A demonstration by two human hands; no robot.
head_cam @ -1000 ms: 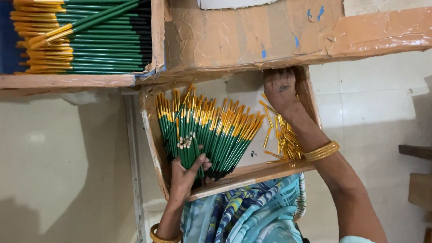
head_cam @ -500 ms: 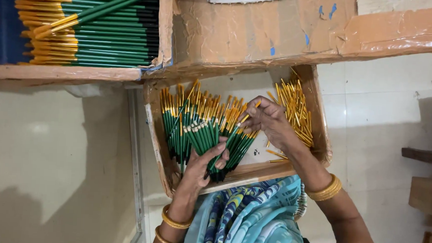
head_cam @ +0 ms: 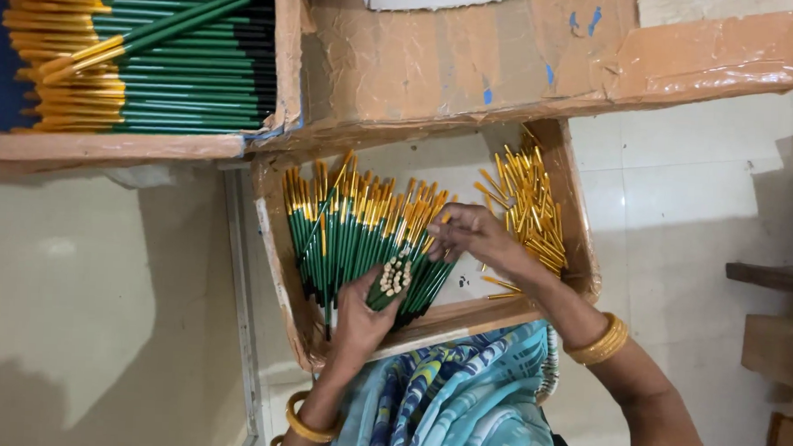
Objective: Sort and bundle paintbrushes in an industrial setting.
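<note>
1. Holding a fanned bundle of green pens (head_cam: 359,239) with yellow caps, the left hand (head_cam: 360,316) is clamped around the lower ends of the pens, inside a shallow cardboard tray (head_cam: 277,262) that sits in front of the person.
2. The right hand (head_cam: 468,236) rests at the right edge of the fan with its fingers drawn together, pinching at the capped ends of the pens there; exactly what lies between the fingertips cannot be made out.
3. A small cluster of pale pen tips (head_cam: 395,275) shows at the lower end of the bundle, just above the left thumb.
4. To the right of the fan, in the same tray, lies a loose heap of yellow caps (head_cam: 529,203), close behind the right hand and partly screened by it.
5. Above the tray, a large flattened cardboard flap (head_cam: 477,64) overhangs its far edge and hides the back of it.
6. At the upper left, another cardboard box (head_cam: 279,54) holds a stack of green pens (head_cam: 188,67) laid sideways, yellow caps pointing left, well apart from both hands.
7. Gold bangles (head_cam: 598,342) ring the right wrist, and a blue patterned garment (head_cam: 459,407) covers the lap just below the tray's near wall.
8. A pale tiled floor (head_cam: 687,193) lies to the right.
</note>
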